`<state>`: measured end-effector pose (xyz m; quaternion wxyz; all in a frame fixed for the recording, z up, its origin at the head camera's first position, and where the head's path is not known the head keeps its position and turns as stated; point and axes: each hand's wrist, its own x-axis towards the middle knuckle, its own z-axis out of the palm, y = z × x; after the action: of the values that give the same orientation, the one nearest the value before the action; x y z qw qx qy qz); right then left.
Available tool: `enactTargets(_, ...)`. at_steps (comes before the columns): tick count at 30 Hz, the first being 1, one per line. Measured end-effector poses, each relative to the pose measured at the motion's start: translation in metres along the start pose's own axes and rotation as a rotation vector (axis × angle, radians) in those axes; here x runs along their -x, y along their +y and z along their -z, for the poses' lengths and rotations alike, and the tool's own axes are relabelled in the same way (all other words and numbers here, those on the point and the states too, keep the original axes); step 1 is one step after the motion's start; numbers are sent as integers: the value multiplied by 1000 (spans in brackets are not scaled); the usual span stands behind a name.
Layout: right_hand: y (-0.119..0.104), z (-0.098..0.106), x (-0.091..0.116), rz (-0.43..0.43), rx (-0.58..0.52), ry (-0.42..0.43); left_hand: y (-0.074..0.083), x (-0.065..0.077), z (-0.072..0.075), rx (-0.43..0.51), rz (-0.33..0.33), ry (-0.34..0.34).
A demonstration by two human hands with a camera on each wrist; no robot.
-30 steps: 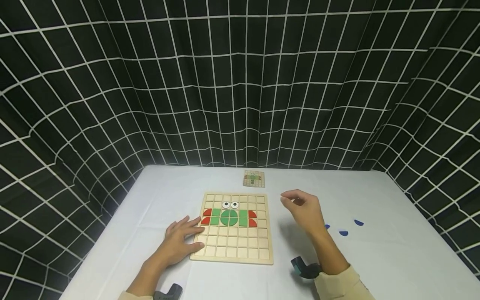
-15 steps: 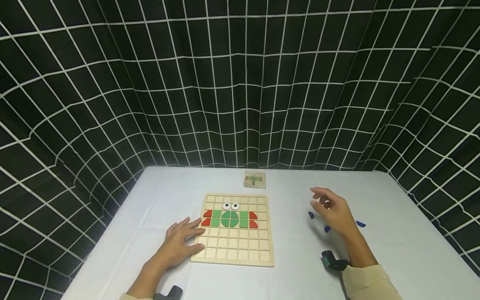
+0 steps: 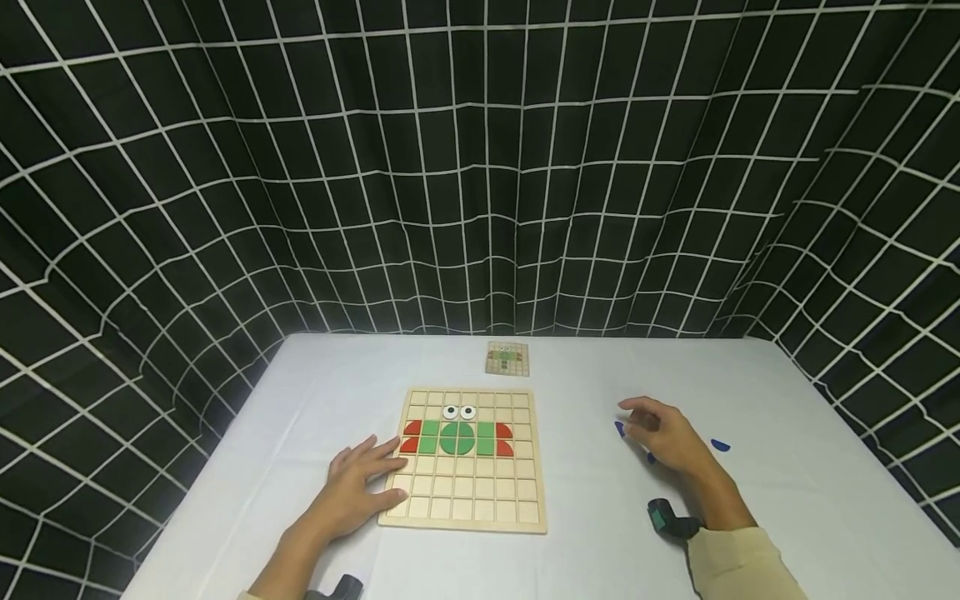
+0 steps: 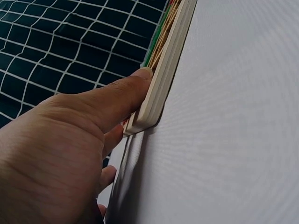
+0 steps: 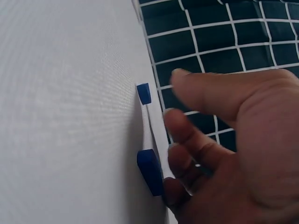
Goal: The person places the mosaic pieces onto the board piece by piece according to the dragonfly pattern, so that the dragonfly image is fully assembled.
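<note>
My left hand (image 3: 356, 482) rests at the left edge of a square wooden grid board (image 3: 465, 528), its fingertips on the rim and fingers spread. In the left wrist view, the thumb (image 4: 124, 95) presses on the board's edge. Red, green and eye-printed pieces (image 3: 457, 439) lie in the upper cells. My right hand (image 3: 667, 435) hovers low over the table right of the board, thumb and index finger apart. Just below its fingertips is a blue piece (image 3: 619, 428) with a curved edge. A second blue piece (image 3: 650, 457) is partly covered by the hand.
Another blue piece (image 3: 720, 445) lies right of my right hand. A small card (image 3: 507, 358) picturing a similar board lies behind the board. White cloth (image 3: 585, 533) covers the table, and a black curtain with white grid lines (image 3: 495, 167) hangs behind and at the sides.
My right hand has moved right, away from beside the board, then dropped closer to the blue pieces. My left hand has stayed on the board.
</note>
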<state>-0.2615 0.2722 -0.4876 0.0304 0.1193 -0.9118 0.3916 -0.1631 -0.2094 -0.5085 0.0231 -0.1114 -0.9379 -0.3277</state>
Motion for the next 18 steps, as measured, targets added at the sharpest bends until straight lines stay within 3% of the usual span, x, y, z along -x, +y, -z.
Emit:
enactTargets(6, 1, -3, 1, 19, 48, -76, 0, 2, 1, 0, 1, 0)
enactTargets(12, -1, -2, 0, 69, 81, -91, 0, 0, 2, -16, -14, 23)
enactTargets(18, -1, -3, 0, 43, 134, -101, -1, -1, 0, -14, -19, 21)
